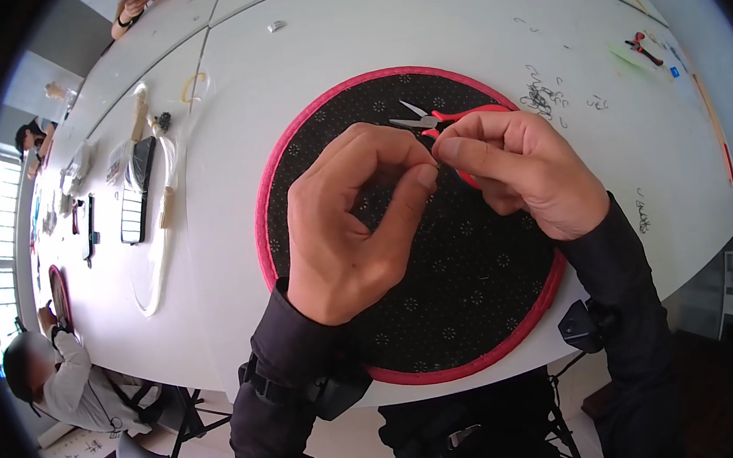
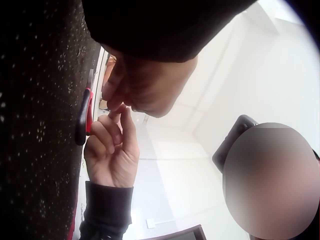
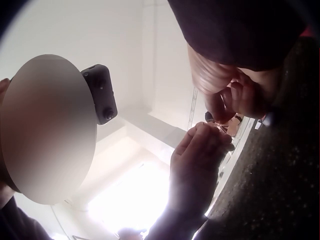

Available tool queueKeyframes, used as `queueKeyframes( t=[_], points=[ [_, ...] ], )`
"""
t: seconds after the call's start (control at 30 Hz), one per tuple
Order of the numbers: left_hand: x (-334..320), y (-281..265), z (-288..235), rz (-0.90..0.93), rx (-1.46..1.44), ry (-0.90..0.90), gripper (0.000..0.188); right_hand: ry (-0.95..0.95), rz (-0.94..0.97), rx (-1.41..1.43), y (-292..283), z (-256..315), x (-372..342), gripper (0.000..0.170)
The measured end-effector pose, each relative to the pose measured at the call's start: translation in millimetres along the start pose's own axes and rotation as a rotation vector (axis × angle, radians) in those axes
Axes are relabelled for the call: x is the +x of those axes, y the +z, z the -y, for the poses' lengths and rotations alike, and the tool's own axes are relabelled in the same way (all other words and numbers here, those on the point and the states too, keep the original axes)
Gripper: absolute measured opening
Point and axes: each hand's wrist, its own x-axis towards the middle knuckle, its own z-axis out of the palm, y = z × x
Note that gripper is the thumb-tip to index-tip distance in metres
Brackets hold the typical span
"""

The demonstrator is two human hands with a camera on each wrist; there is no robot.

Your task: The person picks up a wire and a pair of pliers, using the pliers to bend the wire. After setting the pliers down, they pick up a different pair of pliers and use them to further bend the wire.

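Note:
Over a round black mat (image 1: 443,309) with a pink-red rim, both hands meet fingertip to fingertip. My left hand (image 1: 357,221) arches with its thumb and index tips pressed together. Right beside it, my right hand (image 1: 535,162) pinches with thumb and index finger, the other fingers curled in. Whatever sits between the fingertips is tiny and mostly hidden, and I cannot tell its kind. Behind the hands lie red-handled pliers (image 1: 427,122) on the mat, jaws spread, handles partly covered by the right hand. In the left wrist view the pliers' handle (image 2: 85,120) shows beside the fingers.
Small dark curled pieces (image 1: 542,96) are scattered right of the mat. More pliers (image 1: 643,49) lie at the far right. To the left are a black-edged case (image 1: 138,192) and a clear plastic bag (image 1: 159,247). Another person (image 1: 75,385) sits at the table's left side.

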Motion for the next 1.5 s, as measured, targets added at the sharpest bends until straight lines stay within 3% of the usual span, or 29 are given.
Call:
queueKeyframes(
  t=[0.47,0.67,0.77,0.87,1.07,1.27,1.5],
  points=[
    [0,0,3,0.003,-0.038,0.026,0.005,0.089,0.066,0.133,-1,-2,1,0.024],
    [0,4,-3,-0.108,-0.139,-0.068,0.009,0.092,0.069,0.069,1,-1,1,0.025],
    [0,4,0,-0.135,-0.141,-0.030,0.009,0.069,0.069,0.059,2,0,0,0.024],
    [0,4,-2,-0.180,-0.128,-0.065,0.008,0.021,-0.008,-0.018,8,-1,-1,0.020],
    [0,6,7,-0.279,-0.061,-0.051,0.007,-0.323,-0.166,-0.259,20,-13,-2,0.012],
    [0,4,9,-0.258,0.122,-0.061,0.007,-0.421,-0.267,-0.522,28,-11,-8,0.006],
    [4,5,10,-0.154,0.376,0.199,0.013,-0.613,-0.261,-0.644,25,-11,-5,0.005]
  ],
)
